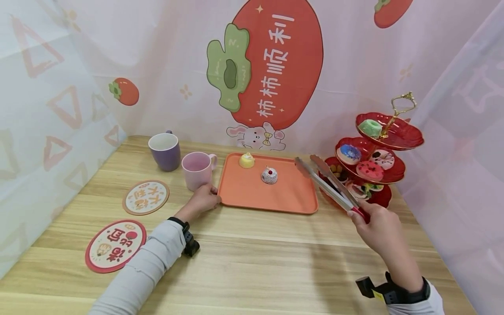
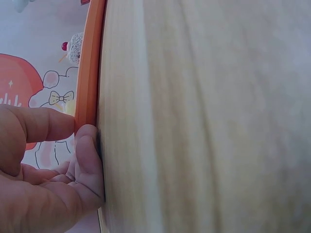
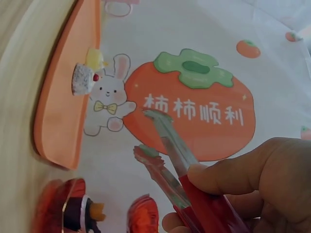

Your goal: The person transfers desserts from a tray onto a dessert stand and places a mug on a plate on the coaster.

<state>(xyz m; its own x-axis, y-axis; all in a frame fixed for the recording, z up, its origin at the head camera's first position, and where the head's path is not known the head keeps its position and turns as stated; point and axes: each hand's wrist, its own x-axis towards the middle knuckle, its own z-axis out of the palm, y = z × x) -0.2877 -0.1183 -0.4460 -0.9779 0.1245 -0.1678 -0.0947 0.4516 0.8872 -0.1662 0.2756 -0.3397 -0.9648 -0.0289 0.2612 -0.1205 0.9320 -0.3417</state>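
My left hand [image 1: 202,202] pinches the near left corner of an orange tray [image 1: 252,192]; in the left wrist view, thumb and finger meet at its rim [image 2: 88,73]. On the tray sit a small yellow cake [image 1: 246,161] and a chocolate-coloured, white-dusted cake with a cherry [image 1: 269,176]. My right hand [image 1: 379,227] grips metal tongs [image 1: 334,186] by their red handles. The tong tips are spread, with nothing between them, above the tray's right end in the head view. Just beyond the tongs stands a red three-tier stand [image 1: 401,173].
Pastries fill parts of the stand, including a green ring cake [image 1: 370,127] on top and a pink donut [image 1: 370,170] midway. A pink mug [image 1: 197,173] is beside my left hand, a purple mug [image 1: 165,153] behind it. Two round coasters, one tan [image 1: 146,197], one red-rimmed [image 1: 94,262], lie left.
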